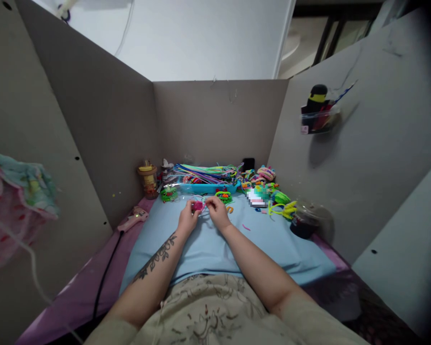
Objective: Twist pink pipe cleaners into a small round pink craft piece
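Note:
My left hand (189, 216) is closed around a small pink coil (198, 206) that looks like wound pipe cleaner. At its right, my right hand (217, 212) pinches the pink strand that runs out from the coil. Both hands are over the light blue cloth (215, 249), close to each other. Just behind them sits a green and orange pipe-cleaner piece (223, 196). Beside my right hand lies a short orange curved piece (230, 210), and a pink scrap (246, 227) rests nearer to me.
A blue tray (201, 188) at the back holds many coloured pipe cleaners (208, 172). Finished-looking colourful pieces (266, 175) crowd the back right. A dark round container (303, 223) stands right, a drink cup (148, 181) and pink glue gun (134, 216) left. Grey panels enclose the table.

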The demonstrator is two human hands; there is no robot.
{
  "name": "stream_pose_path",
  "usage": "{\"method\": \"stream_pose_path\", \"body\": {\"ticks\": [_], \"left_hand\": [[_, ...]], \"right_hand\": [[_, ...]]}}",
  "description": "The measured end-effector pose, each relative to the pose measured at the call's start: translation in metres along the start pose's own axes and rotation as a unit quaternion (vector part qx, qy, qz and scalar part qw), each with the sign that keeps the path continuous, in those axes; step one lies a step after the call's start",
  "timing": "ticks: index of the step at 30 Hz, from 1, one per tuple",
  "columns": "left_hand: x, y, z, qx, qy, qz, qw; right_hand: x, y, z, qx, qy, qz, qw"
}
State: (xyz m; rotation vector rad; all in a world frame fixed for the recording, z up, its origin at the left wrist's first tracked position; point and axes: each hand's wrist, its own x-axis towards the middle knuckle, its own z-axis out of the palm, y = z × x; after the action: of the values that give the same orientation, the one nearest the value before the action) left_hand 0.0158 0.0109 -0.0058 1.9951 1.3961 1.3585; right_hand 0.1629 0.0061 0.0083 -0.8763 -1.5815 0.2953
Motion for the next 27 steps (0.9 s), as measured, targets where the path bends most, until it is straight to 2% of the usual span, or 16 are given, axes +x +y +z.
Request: {"method": "stream_pose_path", "body": {"ticks": [4,8,13,21,27], "left_hand": [[-0.001,0.002,0.0,-0.007,0.0,0.003,1.0],[-0.001,0.004,-0.002,-0.015,0.003,0.003,1.0],[-0.001,0.005,-0.002,-0.017,0.011,0.005,1.0],[-0.001,0.006,-0.001,-0.02,0.002,0.015,1.0],[-0.002,0.007,-0.001,-0.023,0.002,0.03,0.999]], "right_hand": [[-0.001,0.002,0.004,0.032,-0.002,0.035,0.999],[-0.002,0.001,0.006,0.062,-0.015,0.04,0.997],[-0.001,0.003,0.004,0.045,-0.01,0.052,0.998],[0.003,0.021,0.008,0.104,0.025,0.142,0.984],[0.003,0.025,0.009,0.145,-0.011,0.169,0.975]]}}
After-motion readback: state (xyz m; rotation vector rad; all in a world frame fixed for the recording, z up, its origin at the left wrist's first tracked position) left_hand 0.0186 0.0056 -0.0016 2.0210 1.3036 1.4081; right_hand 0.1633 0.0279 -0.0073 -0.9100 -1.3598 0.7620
